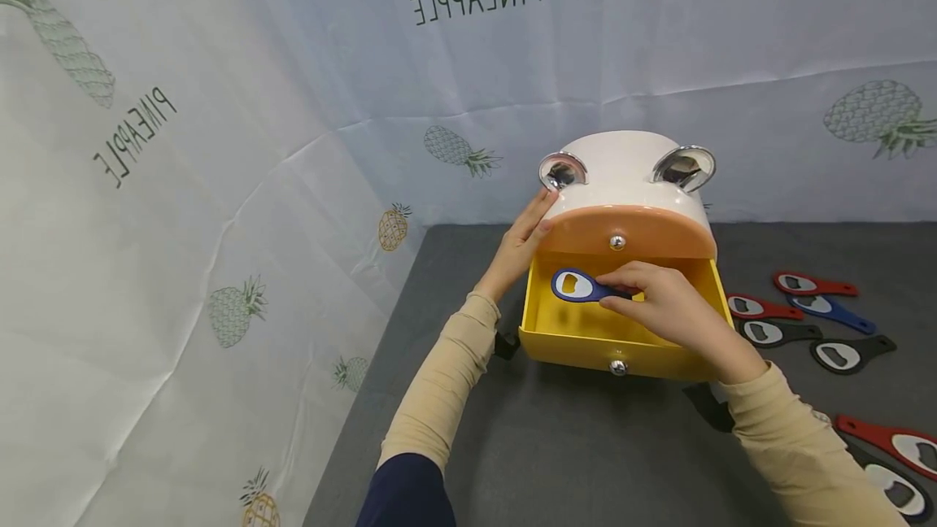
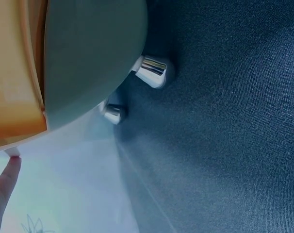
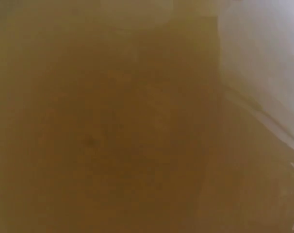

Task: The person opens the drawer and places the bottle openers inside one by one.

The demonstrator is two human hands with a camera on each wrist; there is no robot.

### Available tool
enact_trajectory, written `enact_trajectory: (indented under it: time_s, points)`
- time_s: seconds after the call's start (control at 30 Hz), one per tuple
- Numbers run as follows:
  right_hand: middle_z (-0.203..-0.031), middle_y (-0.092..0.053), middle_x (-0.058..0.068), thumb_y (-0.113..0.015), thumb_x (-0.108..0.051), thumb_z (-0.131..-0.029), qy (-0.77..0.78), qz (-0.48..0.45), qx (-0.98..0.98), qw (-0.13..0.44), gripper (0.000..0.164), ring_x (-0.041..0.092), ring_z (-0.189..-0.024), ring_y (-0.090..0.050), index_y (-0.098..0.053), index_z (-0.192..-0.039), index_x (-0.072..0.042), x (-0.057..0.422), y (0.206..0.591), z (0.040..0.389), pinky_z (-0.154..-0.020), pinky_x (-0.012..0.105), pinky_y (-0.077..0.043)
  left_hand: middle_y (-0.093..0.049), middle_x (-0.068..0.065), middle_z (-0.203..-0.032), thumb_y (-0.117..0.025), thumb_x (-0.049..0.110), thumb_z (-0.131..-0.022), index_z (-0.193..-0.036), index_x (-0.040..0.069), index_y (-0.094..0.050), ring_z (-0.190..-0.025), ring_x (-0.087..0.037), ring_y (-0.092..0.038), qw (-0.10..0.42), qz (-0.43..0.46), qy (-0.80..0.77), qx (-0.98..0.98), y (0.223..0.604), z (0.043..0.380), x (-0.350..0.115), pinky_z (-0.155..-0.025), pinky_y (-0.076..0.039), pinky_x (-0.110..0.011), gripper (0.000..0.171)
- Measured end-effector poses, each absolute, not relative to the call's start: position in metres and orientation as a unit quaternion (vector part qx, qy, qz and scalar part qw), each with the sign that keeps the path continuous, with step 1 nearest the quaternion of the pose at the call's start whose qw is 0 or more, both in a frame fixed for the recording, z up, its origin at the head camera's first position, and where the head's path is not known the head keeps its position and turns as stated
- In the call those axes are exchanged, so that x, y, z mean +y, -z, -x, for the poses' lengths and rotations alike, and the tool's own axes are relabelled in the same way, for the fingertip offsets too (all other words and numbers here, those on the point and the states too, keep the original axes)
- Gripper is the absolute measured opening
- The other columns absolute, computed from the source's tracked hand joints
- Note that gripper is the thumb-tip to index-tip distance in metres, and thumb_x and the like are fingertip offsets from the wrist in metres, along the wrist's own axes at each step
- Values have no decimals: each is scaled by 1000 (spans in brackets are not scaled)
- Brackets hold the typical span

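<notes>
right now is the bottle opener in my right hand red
No, the bottle opener pinched in your right hand is blue and white.

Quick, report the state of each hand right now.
Left hand: open, touching the side of the white cabinet.
Right hand: closed, pinching a blue bottle opener over the pulled-out yellow drawer.

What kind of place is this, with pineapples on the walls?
Maybe a little curtained-off work corner indoors. Pineapple-printed cloth hangs behind a dark grey tabletop, which holds a small drawer cabinet and several bottle openers.
</notes>
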State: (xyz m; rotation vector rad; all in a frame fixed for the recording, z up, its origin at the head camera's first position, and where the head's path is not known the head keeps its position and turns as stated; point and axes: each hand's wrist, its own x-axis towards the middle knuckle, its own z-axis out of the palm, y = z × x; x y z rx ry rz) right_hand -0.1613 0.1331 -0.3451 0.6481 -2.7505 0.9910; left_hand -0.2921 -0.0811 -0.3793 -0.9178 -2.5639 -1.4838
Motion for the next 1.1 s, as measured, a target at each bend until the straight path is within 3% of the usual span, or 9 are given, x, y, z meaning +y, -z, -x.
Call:
enact_trajectory:
  time_s: [0.23, 0.37, 0.6, 1.1]
  points:
    - [-99, -71, 9, -71, -16, -82, -316, -226, -921, 16, 30, 22, -89, -63, -69, -109, -3, 124, 345, 169, -83, 43, -54, -15, 4, -158, -31, 51, -92, -148, 20, -27, -146, -14, -13, 6, 289, 479, -829, 357, 272, -80, -119, -18, -39, 64]
    - [-96, -72, 9, -70, -13, -82, -304, -226, -925, -15, 26, 21, -86, -65, -70, -106, -2, 119, 346, 174, -84, 45, -54, -15, 12, -157, -30, 54, -93, -148, 28, -27, -146, -9, -13, 13, 288, 481, -828, 366, 279, -80, -120, -18, -39, 62]
    - [-86, -72, 4, -69, -11, -80, -277, -242, -928, -64, 19, 14, -74, -60, -73, -97, -4, 111, 350, 180, -74, 36, -53, -15, 23, -154, -30, 70, -85, -145, 40, -28, -144, -4, -14, 28, 293, 494, -818, 383, 292, -79, -118, -20, -42, 68]
    - [-76, -62, 2, -71, -6, -73, -234, -233, -940, -82, 16, 14, -67, -51, -66, -89, -3, 106, 355, 180, -62, 27, -43, -15, 22, -155, -29, 71, -84, -146, 38, -28, -144, -4, -14, 32, 293, 491, -820, 383, 292, -79, -119, -20, -41, 69]
